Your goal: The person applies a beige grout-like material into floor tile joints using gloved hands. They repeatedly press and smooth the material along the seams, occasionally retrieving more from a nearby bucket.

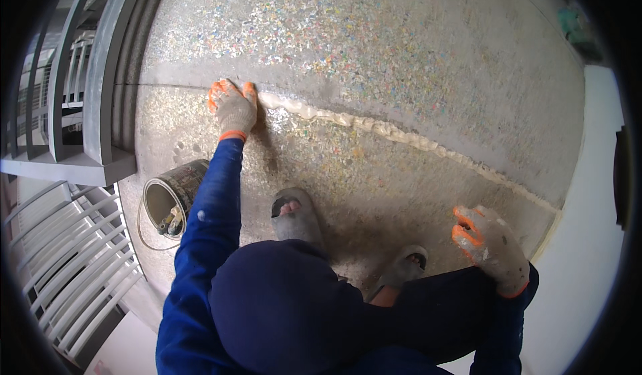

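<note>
My left hand [234, 107], in a pale knit glove with orange coated fingers, reaches out to the floor. Its fingertips lie on the floor along a thin dark seam, thumb apart from the other fingers. Beside it begins a thick cream bead of filler [374, 126], which runs along the seam to the right. Whatever is under the palm is hidden. My right hand [491, 244], gloved alike and spotted with pale smears, rests over my right knee. Its fingers hang loosely bent and slightly apart, with nothing visible in them.
A grey-stained bucket [175, 198] lies tipped beside my left forearm, tools inside. Metal railings [100, 74] border the left side; a white wall [585, 228] stands at right. Coloured flecks cover the grey floor [281, 27]. A green object [575, 26] sits far right.
</note>
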Action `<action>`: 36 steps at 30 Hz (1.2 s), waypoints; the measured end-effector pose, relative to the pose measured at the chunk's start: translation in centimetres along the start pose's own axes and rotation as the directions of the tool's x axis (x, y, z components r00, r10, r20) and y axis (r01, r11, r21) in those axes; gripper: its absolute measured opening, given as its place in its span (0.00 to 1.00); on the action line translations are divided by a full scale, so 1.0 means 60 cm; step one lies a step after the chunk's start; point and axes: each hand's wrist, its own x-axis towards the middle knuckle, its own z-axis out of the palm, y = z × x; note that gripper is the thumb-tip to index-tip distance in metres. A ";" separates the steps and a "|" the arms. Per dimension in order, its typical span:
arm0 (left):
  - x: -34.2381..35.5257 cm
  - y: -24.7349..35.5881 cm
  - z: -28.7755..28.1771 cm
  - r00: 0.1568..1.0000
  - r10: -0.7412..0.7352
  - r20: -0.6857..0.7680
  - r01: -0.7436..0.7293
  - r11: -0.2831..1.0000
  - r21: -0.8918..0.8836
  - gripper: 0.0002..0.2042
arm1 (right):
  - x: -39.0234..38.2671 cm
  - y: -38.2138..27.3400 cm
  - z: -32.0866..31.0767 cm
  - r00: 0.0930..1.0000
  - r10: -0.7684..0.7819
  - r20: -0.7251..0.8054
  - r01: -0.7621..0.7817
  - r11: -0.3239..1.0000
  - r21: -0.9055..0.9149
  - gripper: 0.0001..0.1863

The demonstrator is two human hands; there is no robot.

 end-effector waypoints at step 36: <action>-0.477 -0.152 -0.083 1.000 -0.023 0.014 0.026 0.669 -0.743 0.26 | 0.487 -0.169 0.349 0.927 -0.375 0.029 0.309 0.715 -0.627 0.46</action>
